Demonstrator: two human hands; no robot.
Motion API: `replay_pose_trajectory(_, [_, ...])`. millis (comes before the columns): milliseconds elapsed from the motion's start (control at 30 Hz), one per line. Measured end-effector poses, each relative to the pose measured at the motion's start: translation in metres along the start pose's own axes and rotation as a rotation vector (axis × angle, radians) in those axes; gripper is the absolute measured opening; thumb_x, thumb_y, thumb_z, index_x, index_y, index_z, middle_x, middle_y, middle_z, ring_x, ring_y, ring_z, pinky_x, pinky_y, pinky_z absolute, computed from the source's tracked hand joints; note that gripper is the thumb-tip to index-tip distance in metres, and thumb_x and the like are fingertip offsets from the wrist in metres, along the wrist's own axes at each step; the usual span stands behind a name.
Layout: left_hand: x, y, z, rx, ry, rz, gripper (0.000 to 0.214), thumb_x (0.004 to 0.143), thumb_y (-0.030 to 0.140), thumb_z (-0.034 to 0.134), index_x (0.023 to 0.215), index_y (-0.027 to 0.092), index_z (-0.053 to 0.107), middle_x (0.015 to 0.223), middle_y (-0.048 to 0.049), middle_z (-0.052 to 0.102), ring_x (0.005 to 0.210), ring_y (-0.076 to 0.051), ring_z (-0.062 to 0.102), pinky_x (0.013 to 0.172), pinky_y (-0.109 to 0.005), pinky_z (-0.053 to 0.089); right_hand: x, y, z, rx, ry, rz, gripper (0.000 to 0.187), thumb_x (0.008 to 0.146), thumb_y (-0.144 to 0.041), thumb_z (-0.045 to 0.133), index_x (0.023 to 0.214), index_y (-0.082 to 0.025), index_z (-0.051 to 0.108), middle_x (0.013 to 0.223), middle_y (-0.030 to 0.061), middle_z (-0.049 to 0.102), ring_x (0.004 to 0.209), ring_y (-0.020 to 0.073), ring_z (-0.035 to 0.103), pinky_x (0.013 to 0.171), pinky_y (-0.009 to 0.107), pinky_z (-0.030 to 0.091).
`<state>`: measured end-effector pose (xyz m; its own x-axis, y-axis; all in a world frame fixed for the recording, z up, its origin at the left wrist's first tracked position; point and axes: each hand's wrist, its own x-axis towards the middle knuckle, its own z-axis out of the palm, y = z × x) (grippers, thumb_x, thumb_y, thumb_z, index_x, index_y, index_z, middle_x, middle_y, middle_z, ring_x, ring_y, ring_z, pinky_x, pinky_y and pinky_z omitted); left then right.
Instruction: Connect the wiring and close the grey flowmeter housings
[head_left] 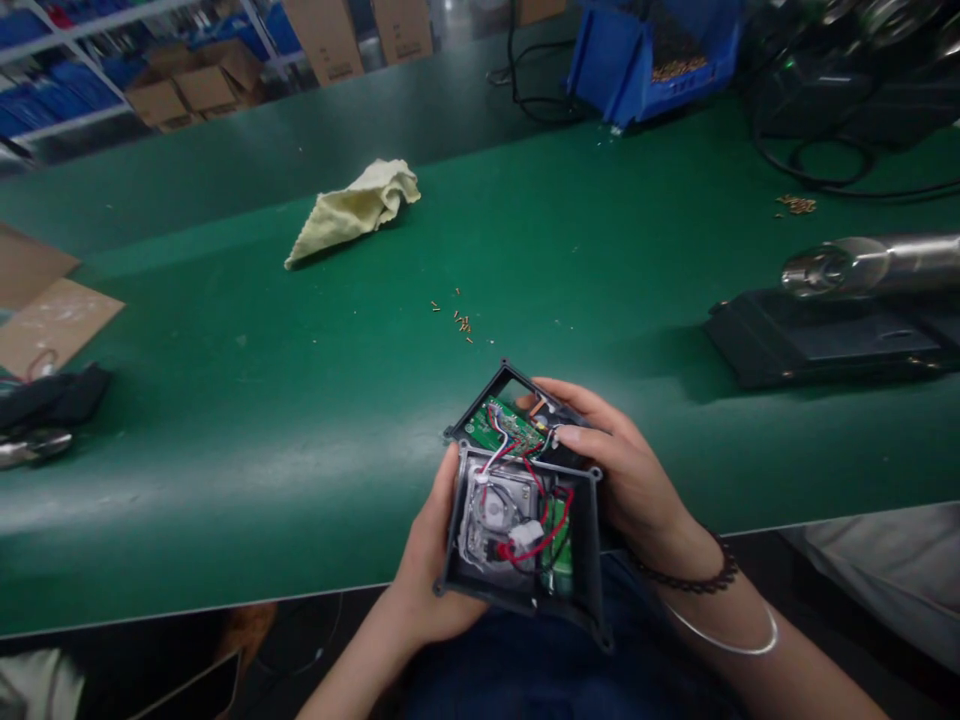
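I hold an opened dark grey device housing (525, 590) over the near edge of the green bench (225, 400). Its two halves are hinged apart, showing a green circuit board (506, 425), red, white and blue wires and a clear plastic module (495, 515). My left hand (427, 575) grips the lower half from the left side. Around the right side wraps my right hand (630, 465), fingers reaching over the upper half near the board. That wrist wears a bead bracelet and a metal bangle.
A crumpled yellow cloth (360, 205) lies further back. Small brass screws (461, 320) are scattered mid-bench. A black fixture with a metal cylinder (862, 265) sits at right, a blue parts bin (652, 50) behind it. Cardboard (52, 320) and dark items lie at left.
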<state>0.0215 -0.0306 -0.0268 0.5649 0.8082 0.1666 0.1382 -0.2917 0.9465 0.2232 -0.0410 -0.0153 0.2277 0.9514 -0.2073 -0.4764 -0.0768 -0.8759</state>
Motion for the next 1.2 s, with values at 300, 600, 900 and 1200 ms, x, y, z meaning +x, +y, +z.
replay_pose_trajectory(300, [0.002,0.002,0.003,0.022,-0.007,-0.009,0.093,0.074,0.032,0.072,0.150,0.024,0.017,0.142,-0.0139,0.050,0.124,-0.033,0.053,0.104,-0.049,0.044,0.000,-0.003,0.000,-0.061,0.022,0.002,0.038,0.069,-0.030,0.065,0.106,-0.026,0.063,0.107,0.0043,0.068,0.091,0.0210,0.064,0.084,0.040,0.050])
replay_pose_trajectory(600, [0.003,-0.001,0.004,0.049,-0.036,0.070,0.101,0.072,0.021,0.072,0.150,0.033,0.010,0.146,-0.0098,0.045,0.127,-0.033,0.050,0.104,-0.050,0.044,-0.001,-0.006,0.000,-0.066,0.087,0.058,0.042,0.066,-0.031,0.067,0.107,-0.026,0.063,0.107,0.0041,0.069,0.086,0.0208,0.065,0.077,0.038,0.052])
replay_pose_trajectory(900, [-0.001,-0.009,0.001,0.001,-0.077,0.094,0.100,0.072,0.022,0.072,0.150,0.036,0.010,0.151,-0.0079,0.038,0.132,-0.034,0.043,0.109,-0.051,0.037,-0.004,-0.007,0.003,-0.044,0.068,0.054,0.040,0.066,-0.029,0.065,0.106,-0.027,0.064,0.106,0.0038,0.068,0.087,0.0219,0.065,0.080,0.040,0.053])
replay_pose_trajectory(1200, [-0.006,-0.010,-0.001,-0.086,-0.018,0.117,0.094,0.074,0.033,0.073,0.149,0.035,0.017,0.146,-0.0085,0.045,0.129,-0.034,0.048,0.106,-0.051,0.041,-0.005,-0.007,0.005,0.017,-0.004,0.000,0.038,0.067,-0.028,0.066,0.104,-0.027,0.067,0.102,0.0007,0.071,0.093,0.0193,0.065,0.086,0.036,0.050])
